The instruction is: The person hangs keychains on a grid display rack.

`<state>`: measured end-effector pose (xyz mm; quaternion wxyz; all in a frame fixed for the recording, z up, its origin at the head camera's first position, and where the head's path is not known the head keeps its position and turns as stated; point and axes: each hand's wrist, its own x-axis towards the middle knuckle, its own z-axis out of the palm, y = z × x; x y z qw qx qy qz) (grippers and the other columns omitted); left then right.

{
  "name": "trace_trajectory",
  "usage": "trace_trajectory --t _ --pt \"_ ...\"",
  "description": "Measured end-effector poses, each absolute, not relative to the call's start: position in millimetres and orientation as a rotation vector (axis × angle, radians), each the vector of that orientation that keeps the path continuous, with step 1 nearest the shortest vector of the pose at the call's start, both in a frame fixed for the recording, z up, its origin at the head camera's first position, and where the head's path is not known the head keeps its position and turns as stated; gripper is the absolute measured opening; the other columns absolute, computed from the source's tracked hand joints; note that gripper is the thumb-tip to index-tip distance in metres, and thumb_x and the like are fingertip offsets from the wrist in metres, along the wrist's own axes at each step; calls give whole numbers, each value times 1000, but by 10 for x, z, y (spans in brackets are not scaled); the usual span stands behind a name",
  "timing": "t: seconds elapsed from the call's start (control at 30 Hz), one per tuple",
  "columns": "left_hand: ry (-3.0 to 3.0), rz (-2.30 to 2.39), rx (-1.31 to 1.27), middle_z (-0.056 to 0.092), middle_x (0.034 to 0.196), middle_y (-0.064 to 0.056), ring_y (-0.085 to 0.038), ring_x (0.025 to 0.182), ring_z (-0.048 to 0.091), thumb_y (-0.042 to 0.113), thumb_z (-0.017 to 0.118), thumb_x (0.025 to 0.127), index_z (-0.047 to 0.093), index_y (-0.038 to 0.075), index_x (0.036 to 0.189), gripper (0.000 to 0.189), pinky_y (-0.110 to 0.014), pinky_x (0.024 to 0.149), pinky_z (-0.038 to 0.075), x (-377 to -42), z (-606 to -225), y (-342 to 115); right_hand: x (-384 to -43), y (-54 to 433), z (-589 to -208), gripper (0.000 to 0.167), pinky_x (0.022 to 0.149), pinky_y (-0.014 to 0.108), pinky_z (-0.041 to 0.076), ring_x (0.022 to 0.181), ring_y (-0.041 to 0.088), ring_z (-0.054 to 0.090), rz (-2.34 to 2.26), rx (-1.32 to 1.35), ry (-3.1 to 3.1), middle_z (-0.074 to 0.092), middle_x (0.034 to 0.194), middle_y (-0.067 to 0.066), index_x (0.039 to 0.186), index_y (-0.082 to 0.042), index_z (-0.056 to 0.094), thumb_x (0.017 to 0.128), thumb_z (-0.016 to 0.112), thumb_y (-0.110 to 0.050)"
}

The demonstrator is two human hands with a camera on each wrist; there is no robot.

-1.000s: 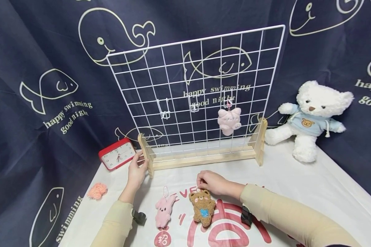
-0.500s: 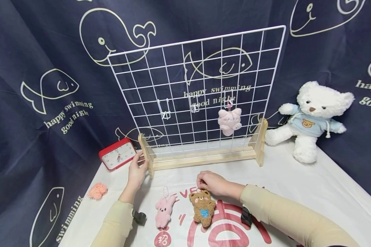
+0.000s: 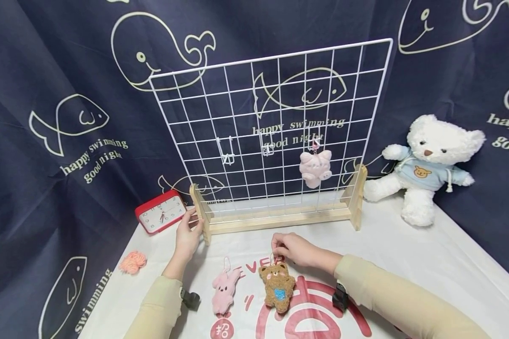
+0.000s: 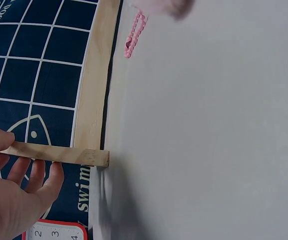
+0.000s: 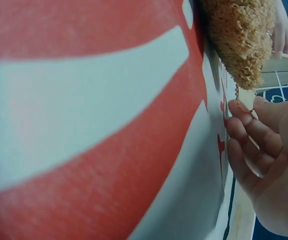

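My left hand grips the left wooden side foot of a white wire grid rack, thumb on one face and fingers on the other. With fingertips my right hand pinches the beaded loop at the head of a brown bear plush keychain, which has a blue patch on its belly. To the left of the bear lies a pink rabbit plush keychain, its loop stretched out above the head. A pale pink plush keychain hangs on the grid's right hook.
Two other white hooks, a left one and a middle one, sit on the grid. A red clock stands beside the rack's left foot. Coral yarn lies at the left table edge. A white teddy bear sits at the right.
My right hand has shifted slightly up and to the right, and the loop between it and the bear's head shows more. My left hand stays on the rack's foot.
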<state>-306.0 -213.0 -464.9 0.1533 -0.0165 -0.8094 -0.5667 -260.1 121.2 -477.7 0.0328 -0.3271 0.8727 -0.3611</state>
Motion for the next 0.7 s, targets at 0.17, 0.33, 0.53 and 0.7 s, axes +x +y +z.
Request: trace_trajectory --t 0.17,0.33,0.53,0.7 --pt "-2316 -1628 -51 59 126 -30 -47 121 56 1 63 99 52 0 142 45 -56 108 44 -3056 -4653 -2133 -2619 1218 -4775 12 62 24 50 66 1 56 -1189 -1024 2689 68 76 -5 88 -12 63 94 71 -4" --pt "-2296 -1641 -65 59 125 -31 -47 120 56 0 63 98 52 -2 141 44 -55 107 45 -3050 -4653 -2132 -2616 1217 -4727 9 73 26 55 76 4 64 -1312 -1022 2660 70 82 -7 96 -5 69 90 75 -2" --pt "-2283 -1654 -70 60 125 -31 -47 119 57 -1 63 98 53 -2 141 44 -55 107 45 -3056 -4659 -2137 -2606 1214 -4659 4 70 25 57 75 4 65 -1407 -1006 2668 73 82 -6 90 -5 74 90 75 -2" --pt "-2283 -1637 -76 61 123 -31 -48 118 58 -1 63 97 54 -2 140 44 -56 107 45 -3059 -4656 -2143 -2595 1216 -4603 7 68 25 58 74 4 64 -1434 -973 2677 72 82 -8 89 -9 76 91 75 -3"
